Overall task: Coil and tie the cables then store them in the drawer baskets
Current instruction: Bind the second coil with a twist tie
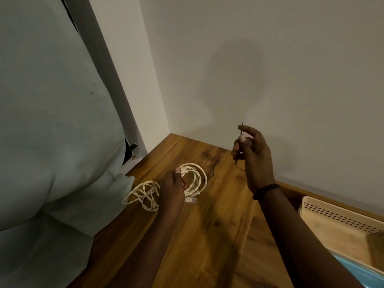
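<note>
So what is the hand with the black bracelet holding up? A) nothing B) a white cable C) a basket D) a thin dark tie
D: the right hand, raised above the wooden top, pinches a thin dark tie, while the white cable stays down under the left hand.

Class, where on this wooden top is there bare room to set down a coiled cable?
Free: the wood between the white cable and the basket, and the near wood below the left hand. Crowded: the left edge, where cable loops meet the cushion.
</note>
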